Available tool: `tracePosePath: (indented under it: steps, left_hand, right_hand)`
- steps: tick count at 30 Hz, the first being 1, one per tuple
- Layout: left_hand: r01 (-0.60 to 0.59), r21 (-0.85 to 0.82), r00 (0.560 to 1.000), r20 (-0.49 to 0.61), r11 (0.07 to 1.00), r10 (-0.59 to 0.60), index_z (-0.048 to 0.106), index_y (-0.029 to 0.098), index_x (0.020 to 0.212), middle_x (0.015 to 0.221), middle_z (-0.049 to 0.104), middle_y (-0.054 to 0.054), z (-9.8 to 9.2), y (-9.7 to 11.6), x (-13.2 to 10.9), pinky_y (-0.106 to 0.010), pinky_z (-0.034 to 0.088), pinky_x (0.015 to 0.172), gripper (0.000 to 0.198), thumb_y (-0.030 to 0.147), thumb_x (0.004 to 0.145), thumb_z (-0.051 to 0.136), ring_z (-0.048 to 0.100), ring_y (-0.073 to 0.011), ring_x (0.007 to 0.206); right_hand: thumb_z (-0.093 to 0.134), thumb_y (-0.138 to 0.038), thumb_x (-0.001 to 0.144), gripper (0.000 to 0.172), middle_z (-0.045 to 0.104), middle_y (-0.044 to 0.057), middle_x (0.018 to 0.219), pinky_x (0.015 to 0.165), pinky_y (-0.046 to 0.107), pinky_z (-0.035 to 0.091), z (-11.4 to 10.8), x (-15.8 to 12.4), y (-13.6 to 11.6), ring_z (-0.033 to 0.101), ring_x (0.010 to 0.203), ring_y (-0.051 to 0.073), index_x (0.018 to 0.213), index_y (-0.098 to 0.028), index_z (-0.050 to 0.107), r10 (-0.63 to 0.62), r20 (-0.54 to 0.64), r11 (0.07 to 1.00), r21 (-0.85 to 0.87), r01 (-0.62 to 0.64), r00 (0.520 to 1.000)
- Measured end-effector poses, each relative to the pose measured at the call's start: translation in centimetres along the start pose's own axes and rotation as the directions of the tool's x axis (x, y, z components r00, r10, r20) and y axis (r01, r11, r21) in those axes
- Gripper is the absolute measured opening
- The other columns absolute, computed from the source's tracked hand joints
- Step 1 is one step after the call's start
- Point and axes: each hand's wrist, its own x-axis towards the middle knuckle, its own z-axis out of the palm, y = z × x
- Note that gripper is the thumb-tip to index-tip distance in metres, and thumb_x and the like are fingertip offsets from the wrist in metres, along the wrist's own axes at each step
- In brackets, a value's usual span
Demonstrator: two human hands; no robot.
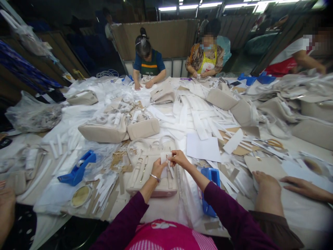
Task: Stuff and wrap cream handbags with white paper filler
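Note:
A beige handbag (152,175) with two looped handles and buckled straps stands in front of me on the table. Over its upper right front, my left hand (158,169) pinches a small white paper-like strip (163,157) beside a strap. My right hand (179,159) is closed at the strip's right edge, fingertips pressed together around the strap and buckle area. Exactly what lies between the right fingertips is partly hidden. A metal zip (144,169) or trim shows on the bag's front, left of my hands.
Blue tape dispensers (78,168) flank the bag; the right one (210,191) is near my forearm. More beige bags (104,128) stand behind. White strips (199,125), a white sheet (203,147) and scissors (274,143) lie rightward. Co-workers' hands (269,184) rest at right; others work opposite.

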Motion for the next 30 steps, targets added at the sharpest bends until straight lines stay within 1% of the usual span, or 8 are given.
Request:
tracePosePath:
  steps: [6,12,14,16,19,21,25,30]
  left_hand:
    - [0.01,-0.003,1.0,0.021,1.0,-0.01,0.052,0.014,0.113,0.092,0.066,-0.006,1.3,-0.8,-1.4,-0.032,0.051,0.071,0.065,0.012,0.051,0.074,0.062,-0.0191,0.08]
    - [0.073,-0.083,0.996,-0.051,0.994,-0.077,0.055,0.019,0.108,0.082,0.066,-0.002,1.9,-1.1,-2.5,-0.032,0.054,0.062,0.055,0.011,0.054,0.068,0.061,-0.0173,0.069]
    - [0.065,-0.045,0.995,-0.069,0.997,-0.068,0.058,0.018,0.101,0.076,0.066,-0.002,1.9,-1.2,-2.8,-0.03,0.053,0.062,0.047,0.012,0.055,0.068,0.061,-0.0169,0.066]
    - [0.054,-0.026,0.996,-0.072,0.998,-0.056,0.059,0.017,0.098,0.073,0.066,-0.002,1.9,-1.2,-3.1,-0.029,0.052,0.06,0.041,0.014,0.058,0.065,0.061,-0.0168,0.063]
    - [0.042,0.002,0.997,-0.071,0.999,-0.042,0.058,0.016,0.095,0.073,0.066,-0.002,2.0,-1.3,-3.5,-0.028,0.05,0.057,0.035,0.016,0.061,0.059,0.06,-0.0163,0.06]
    - [0.03,0.038,0.998,-0.061,0.999,-0.028,0.057,0.017,0.095,0.076,0.067,-0.003,2.0,-1.2,-3.8,-0.028,0.048,0.056,0.033,0.016,0.062,0.057,0.06,-0.0166,0.06]
    - [-0.029,0.098,0.996,-0.082,0.995,0.037,0.045,0.022,0.107,0.084,0.066,-0.002,2.1,-0.8,-4.7,-0.025,0.046,0.058,0.043,0.014,0.066,0.053,0.062,-0.0167,0.068]
    - [-0.071,0.178,0.984,-0.149,0.982,0.098,0.032,0.024,0.105,0.073,0.06,0.004,2.3,0.2,-6.1,-0.025,0.043,0.061,0.042,0.011,0.07,0.05,0.057,-0.0137,0.058]
  right_hand:
    - [0.061,-0.024,0.063,0.012,0.055,-0.004,0.041,0.041,0.023,0.049,0.2,-0.5,0.9,0.058,0.041,0.014,0.065,-0.018,0.05,-0.044,-0.082,0.999,-0.036,0.041,0.996]
    - [0.059,-0.016,0.059,0.017,0.057,-0.005,0.051,0.038,0.019,0.044,-1.7,0.2,-1.4,0.051,0.041,0.009,0.076,-0.015,0.055,-0.047,0.158,0.984,-0.162,0.073,0.986]
    - [0.058,-0.011,0.056,0.031,0.059,-0.005,0.058,0.037,0.016,0.04,-2.5,1.0,-3.1,0.048,0.042,0.006,0.086,-0.016,0.059,-0.045,0.327,0.953,-0.268,0.138,0.944]
    - [0.057,-0.009,0.055,0.039,0.059,-0.006,0.061,0.037,0.014,0.038,-3.0,1.9,-4.8,0.048,0.043,0.005,0.093,-0.017,0.061,0.003,0.508,0.911,-0.357,0.207,0.861]
    - [0.055,-0.009,0.055,0.033,0.057,-0.007,0.056,0.036,0.014,0.036,-2.9,3.3,-6.4,0.045,0.041,0.005,0.085,-0.016,0.065,0.11,0.69,0.855,-0.433,0.286,0.715]
    - [0.055,-0.01,0.055,0.026,0.054,-0.007,0.05,0.035,0.013,0.034,-2.6,4.0,-6.9,0.044,0.038,0.005,0.079,-0.014,0.065,0.158,0.735,0.838,-0.453,0.305,0.659]
    - [0.057,-0.014,0.058,0.023,0.051,-0.008,0.043,0.034,0.014,0.034,-2.1,4.9,-6.7,0.044,0.035,0.006,0.079,-0.014,0.064,0.225,0.752,0.859,-0.453,0.238,0.62]
    - [0.063,-0.019,0.057,0.031,0.057,-0.006,0.047,0.034,0.014,0.035,-2.4,5.6,-5.4,0.047,0.035,0.007,0.088,-0.014,0.065,0.244,0.731,0.925,-0.373,0.074,0.637]
